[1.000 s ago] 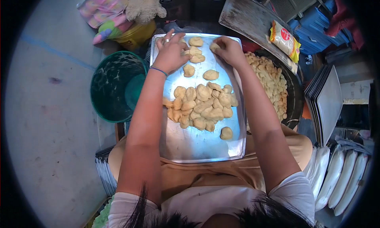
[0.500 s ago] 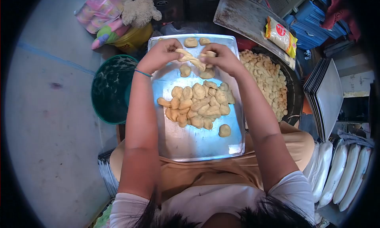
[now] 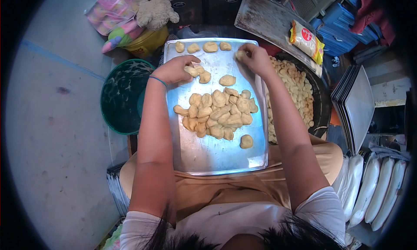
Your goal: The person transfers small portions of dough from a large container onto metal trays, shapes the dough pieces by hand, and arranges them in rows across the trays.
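A metal baking tray (image 3: 204, 161) rests across my lap, with a heap of dough pieces (image 3: 219, 113) in its middle. My left hand (image 3: 176, 70) is closed around a piece of dough (image 3: 191, 70) near the tray's left side, right by another dough lump (image 3: 204, 77). At the upper right corner my right hand (image 3: 256, 61) pinches a small dough piece (image 3: 240, 55). Several dough balls (image 3: 210, 47) sit in a row along the far edge. One separate lump (image 3: 227, 80) lies above the heap and another ball (image 3: 246, 141) below it.
A green tub (image 3: 121, 98) stands at the left. To the right is a large round pan full of dough pieces (image 3: 293, 91). Behind it lie a worn tray (image 3: 265, 18) and a plastic packet (image 3: 306, 41). Stacked trays (image 3: 358, 106) and white filled bags (image 3: 365, 187) stand farther right.
My hands have moved apart, and the twisted dough between them is now in two pieces. My right hand went to the upper right corner; my left moved slightly down.
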Tool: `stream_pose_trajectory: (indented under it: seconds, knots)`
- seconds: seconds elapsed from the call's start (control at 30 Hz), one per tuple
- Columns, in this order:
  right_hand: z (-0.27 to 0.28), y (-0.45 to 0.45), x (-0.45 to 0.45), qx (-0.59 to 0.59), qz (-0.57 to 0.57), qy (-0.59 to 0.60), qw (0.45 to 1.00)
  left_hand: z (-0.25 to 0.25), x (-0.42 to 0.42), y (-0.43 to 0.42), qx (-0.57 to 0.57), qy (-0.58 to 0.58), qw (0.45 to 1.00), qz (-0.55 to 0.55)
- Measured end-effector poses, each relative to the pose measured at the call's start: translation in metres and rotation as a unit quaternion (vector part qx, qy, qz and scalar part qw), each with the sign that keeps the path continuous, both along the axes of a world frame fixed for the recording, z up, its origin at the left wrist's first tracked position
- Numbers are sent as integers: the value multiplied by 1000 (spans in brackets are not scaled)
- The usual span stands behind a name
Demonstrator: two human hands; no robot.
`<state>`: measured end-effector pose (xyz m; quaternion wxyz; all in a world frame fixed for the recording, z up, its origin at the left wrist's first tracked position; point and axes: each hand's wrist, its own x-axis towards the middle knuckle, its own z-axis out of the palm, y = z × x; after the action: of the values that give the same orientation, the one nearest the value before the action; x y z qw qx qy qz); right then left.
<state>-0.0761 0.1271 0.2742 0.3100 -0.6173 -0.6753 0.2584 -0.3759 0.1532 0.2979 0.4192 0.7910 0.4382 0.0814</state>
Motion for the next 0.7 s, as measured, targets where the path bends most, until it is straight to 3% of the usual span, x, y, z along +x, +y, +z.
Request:
stream_pose_trajectory:
  seconds: [0.03, 0.13, 0.27, 0.33, 0.37, 0.4, 0.43, 0.53, 0.57, 0.7]
  knots:
    - [-4, 9, -1, 10, -49, 68, 996, -5, 0, 1, 10, 7, 1000, 15]
    - [-18, 30, -2, 101, -41, -116, 987, -15, -1, 7, 76, 21, 997, 9]
    - [-17, 26, -8, 203, -34, -109, 973, -12, 4, 6, 39, -50, 997, 41]
    - [-5, 14, -31, 174, 80, -3, 982, -16, 11, 2, 19, -138, 989, 57]
    - [-6, 3, -49, 96, 150, 79, 981, -14, 13, 0, -41, -184, 980, 70]
    - [10, -14, -70, 58, 192, 73, 977, -7, 14, -2, -102, -226, 965, 81]
    - [5, -13, -79, 18, 189, 88, 978, -3, 15, -3, -160, -265, 946, 92]
    - [-1, -5, -72, -82, 168, 106, 977, 1, -9, 4, -113, -236, 964, 46]
    - [-1, -1, -68, -113, 163, 105, 975, 2, -17, 4, -151, -237, 957, 69]
    - [4, 2, -69, 104, 71, 1, 992, -7, -39, 11, -139, -256, 943, 159]
